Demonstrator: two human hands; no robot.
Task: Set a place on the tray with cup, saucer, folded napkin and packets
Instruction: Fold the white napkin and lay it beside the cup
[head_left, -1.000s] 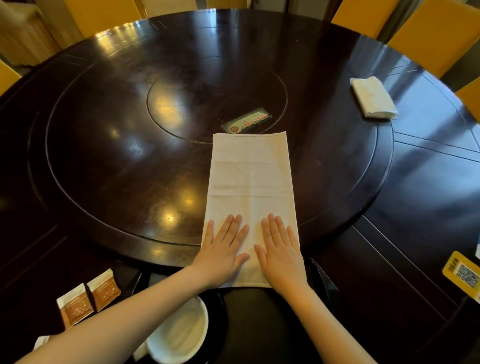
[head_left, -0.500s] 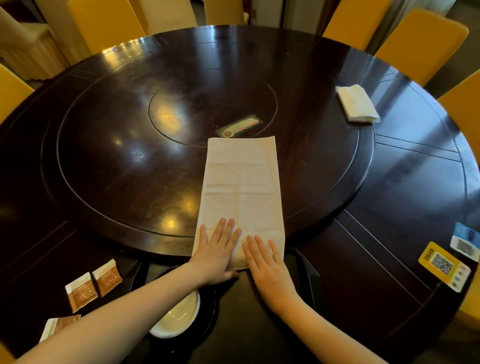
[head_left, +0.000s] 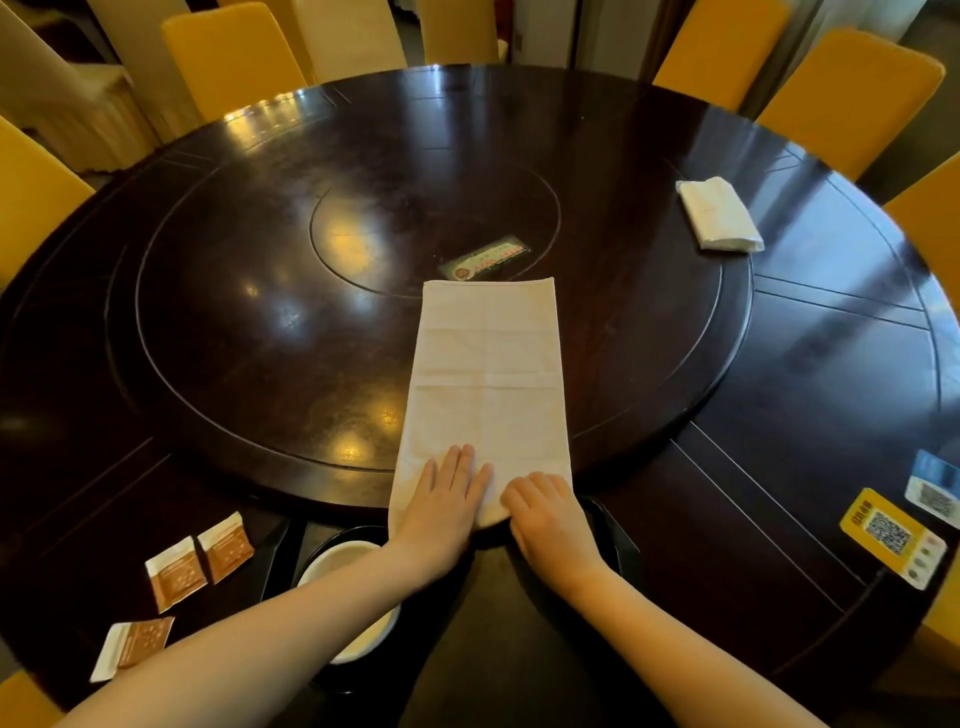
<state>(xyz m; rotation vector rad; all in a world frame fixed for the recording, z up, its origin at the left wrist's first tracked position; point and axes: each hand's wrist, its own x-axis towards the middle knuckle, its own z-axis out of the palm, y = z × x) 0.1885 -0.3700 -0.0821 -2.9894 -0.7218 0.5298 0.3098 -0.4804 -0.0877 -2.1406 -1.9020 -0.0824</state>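
- White china shows nearest the camera: a saucer (head_left: 332, 564) sits on a dark tray (head_left: 618, 545) at the table (head_left: 779, 519) edge, largely covered by the left forearm; no cup can be made out.
- Three brown-and-white packets (head_left: 200, 561) lie on the table left of the tray, well apart from the cloth; they look light and flat, likely best pinched by an edge.
- Pressed flat with fingers together, the left hand (head_left: 441, 504) rests on the near end of the napkin (head_left: 485, 384); the right hand (head_left: 545, 512) sits just beside it, fingers curled at the cloth's near right corner, apparently gathering the hem, though a firm pinch cannot be confirmed.
- Soft and limp, the cream napkin lies as a long folded strip across the raised turntable (head_left: 260, 312), its near end overhanging the rim toward the tray. It should crease easily and may slide on the polished wood; the near corners look like the natural hold for the next fold.
- Beyond its far edge lies a small printed card (head_left: 485, 257), nearly touching; open dark wood spreads either side.
- A tissue pack (head_left: 719, 215) lies far right, code stickers (head_left: 896, 535) near right, and yellow chairs (head_left: 234, 57) ring the table.
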